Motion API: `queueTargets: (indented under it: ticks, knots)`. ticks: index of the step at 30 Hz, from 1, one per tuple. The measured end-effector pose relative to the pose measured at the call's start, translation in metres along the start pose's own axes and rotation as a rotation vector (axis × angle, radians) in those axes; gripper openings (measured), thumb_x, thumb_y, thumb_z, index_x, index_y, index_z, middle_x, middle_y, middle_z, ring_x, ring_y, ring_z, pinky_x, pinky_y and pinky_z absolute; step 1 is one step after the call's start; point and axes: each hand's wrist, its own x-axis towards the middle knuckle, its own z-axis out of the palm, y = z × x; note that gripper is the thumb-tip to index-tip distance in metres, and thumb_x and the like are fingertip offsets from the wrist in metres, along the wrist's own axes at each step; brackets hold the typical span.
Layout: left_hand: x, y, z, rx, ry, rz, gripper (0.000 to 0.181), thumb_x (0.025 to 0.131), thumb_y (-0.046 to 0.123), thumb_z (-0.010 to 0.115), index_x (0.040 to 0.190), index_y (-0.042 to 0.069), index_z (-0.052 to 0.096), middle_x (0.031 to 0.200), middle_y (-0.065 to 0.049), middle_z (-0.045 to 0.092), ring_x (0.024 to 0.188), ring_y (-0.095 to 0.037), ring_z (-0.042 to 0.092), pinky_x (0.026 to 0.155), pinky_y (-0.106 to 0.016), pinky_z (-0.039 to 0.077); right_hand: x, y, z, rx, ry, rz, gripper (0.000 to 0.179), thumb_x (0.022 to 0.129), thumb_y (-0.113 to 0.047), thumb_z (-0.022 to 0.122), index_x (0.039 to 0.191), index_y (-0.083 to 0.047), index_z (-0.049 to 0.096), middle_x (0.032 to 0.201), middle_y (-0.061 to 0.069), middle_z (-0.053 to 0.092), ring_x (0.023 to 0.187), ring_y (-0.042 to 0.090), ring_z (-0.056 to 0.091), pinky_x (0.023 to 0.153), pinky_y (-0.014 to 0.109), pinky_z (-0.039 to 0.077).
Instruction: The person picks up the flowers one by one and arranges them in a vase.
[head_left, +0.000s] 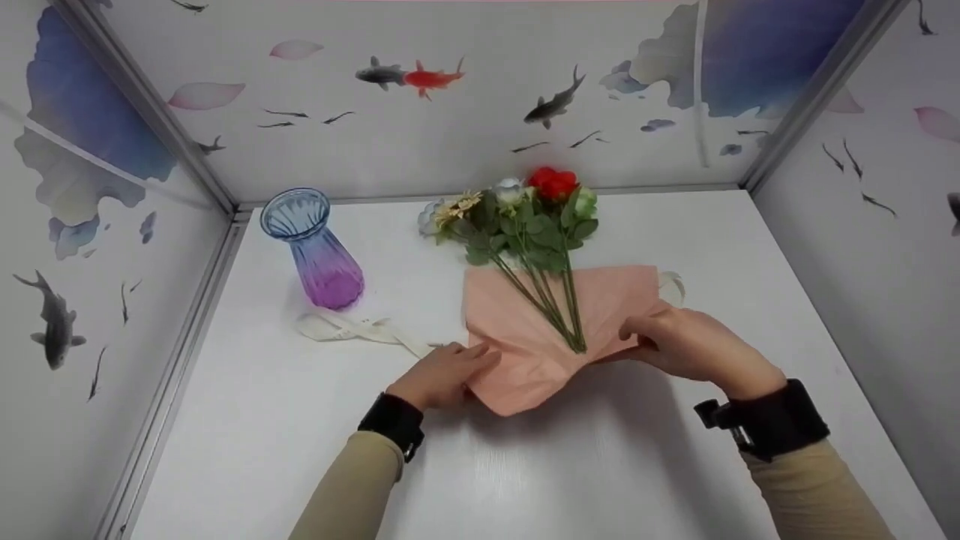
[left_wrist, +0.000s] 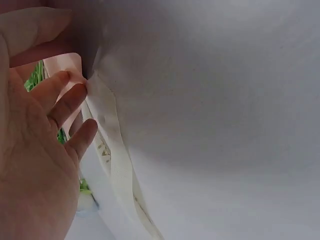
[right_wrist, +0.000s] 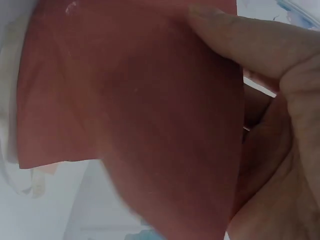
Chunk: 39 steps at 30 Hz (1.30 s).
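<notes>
A sheet of pink wrapping paper point(head_left: 510, 375) lies on the white table, its near edge lifted. On it rest the green stems point(head_left: 551, 300) of an artificial flower bouquet point(head_left: 525, 217), whose blooms extend past the far edge. My left hand point(head_left: 446, 375) holds the paper's left edge, several fingers visible on top; in the left wrist view its other fingers point(left_wrist: 82, 140) are spread. On the other side, my right hand point(head_left: 694, 349) pinches the paper's right part between thumb and fingers. The right wrist view shows the thumb point(right_wrist: 250, 42) against the paper point(right_wrist: 150, 125).
A blue-to-purple glass vase point(head_left: 319, 255) stands at the back left. Cream ribbon point(head_left: 352, 328) lies in front of it and runs toward the paper; a ribbon loop point(head_left: 673, 285) shows at the paper's right. Fish-patterned panels point(head_left: 480, 142) enclose the table's back and sides.
</notes>
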Motion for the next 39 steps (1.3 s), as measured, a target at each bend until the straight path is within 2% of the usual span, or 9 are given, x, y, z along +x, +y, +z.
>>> queueTargets:
  ticks: [3, 6, 9, 13, 17, 20, 26, 33, 39]
  knots:
    - [-0.001, 0.002, -0.001, 0.136, 0.008, 0.021, 0.063, 0.096, 0.017, 0.070, 0.155, 0.022, 0.047, 0.156, -0.004, 0.047, 0.120, -0.033, 0.051, 0.105, -0.046, 0.043, -0.002, -0.002, 0.000, 0.006, -0.089, 0.047, 0.018, 0.083, -0.015, 0.085, 0.085, -0.019, 0.068, 0.078, -0.005, 0.058, 0.068, 0.009, 0.056, 0.057, 0.029, 0.048]
    - [-0.001, 0.003, -0.001, 0.211, 0.027, 0.029, 0.052, 0.100, 0.028, 0.064, 0.150, 0.023, 0.052, 0.147, -0.004, 0.052, 0.115, -0.033, 0.048, 0.104, -0.046, 0.041, -0.004, -0.002, -0.001, 0.004, -0.163, 0.078, 0.024, 0.085, -0.015, 0.083, 0.078, -0.023, 0.062, 0.078, -0.008, 0.051, 0.069, 0.008, 0.051, 0.058, 0.028, 0.045]
    - [0.000, 0.004, -0.004, 0.231, 0.013, 0.023, 0.047, 0.102, 0.036, 0.060, 0.147, 0.024, 0.056, 0.146, -0.008, 0.051, 0.126, -0.036, 0.045, 0.112, -0.048, 0.036, -0.006, 0.001, 0.000, 0.015, -0.202, 0.068, 0.031, 0.087, -0.012, 0.081, 0.072, -0.023, 0.056, 0.074, -0.009, 0.044, 0.070, 0.008, 0.046, 0.059, 0.028, 0.042]
    - [0.003, 0.006, -0.006, 0.168, -0.054, 0.015, 0.048, 0.102, 0.036, 0.056, 0.147, 0.017, 0.057, 0.162, -0.012, 0.037, 0.153, -0.036, 0.025, 0.123, -0.048, 0.025, -0.008, 0.004, 0.002, 0.054, -0.230, 0.050, 0.039, 0.085, -0.001, 0.077, 0.065, -0.020, 0.049, 0.068, -0.013, 0.035, 0.066, 0.005, 0.038, 0.059, 0.026, 0.036]
    - [0.008, 0.007, -0.006, 0.036, -0.134, -0.048, 0.057, 0.105, 0.039, 0.050, 0.155, 0.012, 0.045, 0.168, -0.010, 0.027, 0.156, -0.027, 0.021, 0.124, -0.044, 0.023, -0.010, 0.005, 0.005, 0.088, -0.270, 0.061, 0.041, 0.084, 0.005, 0.071, 0.063, -0.019, 0.046, 0.067, -0.015, 0.028, 0.063, 0.002, 0.030, 0.059, 0.024, 0.030]
    - [0.009, 0.008, -0.005, 0.029, -0.154, -0.086, 0.061, 0.106, 0.041, 0.046, 0.160, 0.014, 0.035, 0.167, -0.008, 0.030, 0.154, -0.022, 0.028, 0.124, -0.045, 0.022, -0.013, 0.006, 0.008, 0.093, -0.290, 0.052, 0.037, 0.086, 0.004, 0.071, 0.065, -0.019, 0.050, 0.066, -0.014, 0.032, 0.063, 0.002, 0.032, 0.059, 0.024, 0.032]
    - [0.004, 0.005, 0.000, 0.225, -0.102, -0.070, 0.057, 0.107, 0.035, 0.048, 0.157, 0.011, 0.040, 0.165, -0.010, 0.032, 0.151, -0.023, 0.033, 0.122, -0.051, 0.027, -0.015, 0.004, 0.013, 0.096, -0.313, 0.074, 0.030, 0.088, 0.001, 0.071, 0.070, -0.019, 0.057, 0.066, -0.012, 0.039, 0.065, 0.005, 0.036, 0.060, 0.026, 0.036]
    - [-0.003, 0.003, -0.003, 0.202, -0.088, -0.156, 0.056, 0.106, 0.026, 0.050, 0.157, 0.006, 0.039, 0.166, -0.013, 0.030, 0.152, -0.026, 0.033, 0.122, -0.052, 0.026, -0.014, -0.001, 0.022, 0.131, -0.369, 0.143, 0.015, 0.095, -0.004, 0.066, 0.093, -0.017, 0.074, 0.068, -0.009, 0.054, 0.063, 0.004, 0.044, 0.061, 0.027, 0.045]
    - [-0.007, -0.003, -0.008, 0.205, -0.110, -0.194, 0.056, 0.107, 0.025, 0.049, 0.158, 0.006, 0.037, 0.167, -0.014, 0.028, 0.153, -0.026, 0.030, 0.123, -0.052, 0.023, -0.015, -0.003, 0.034, 0.102, -0.369, 0.145, 0.021, 0.098, -0.007, 0.063, 0.112, -0.016, 0.076, 0.083, 0.000, 0.070, 0.070, 0.013, 0.062, 0.067, 0.037, 0.054]
